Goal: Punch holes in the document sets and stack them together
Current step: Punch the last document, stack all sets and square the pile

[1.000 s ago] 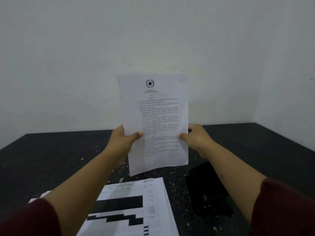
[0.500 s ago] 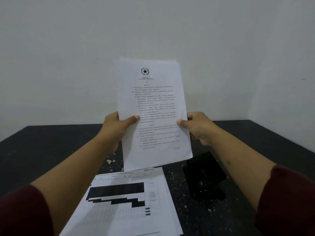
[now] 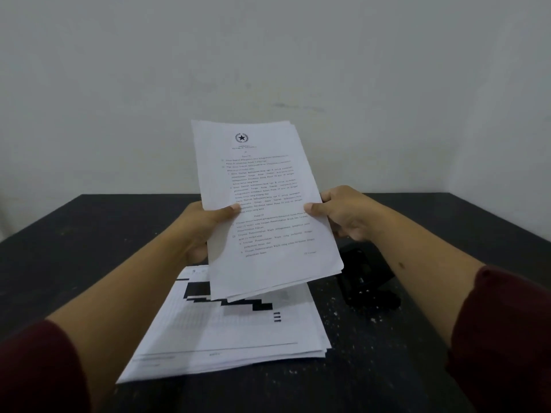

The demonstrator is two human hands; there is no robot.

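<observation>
Holding a document set (image 3: 262, 204) above the stack (image 3: 232, 332).

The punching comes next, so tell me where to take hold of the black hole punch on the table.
Grip the hole punch across its low body from above with the right hand, which is nearest. It sits flat on the table, right of the paper stack, its far part hidden behind the held sheets.

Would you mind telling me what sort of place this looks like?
Probably a plain office or paperwork corner: a dark table against bare white walls, a paper stack, and a black hole punch.
</observation>
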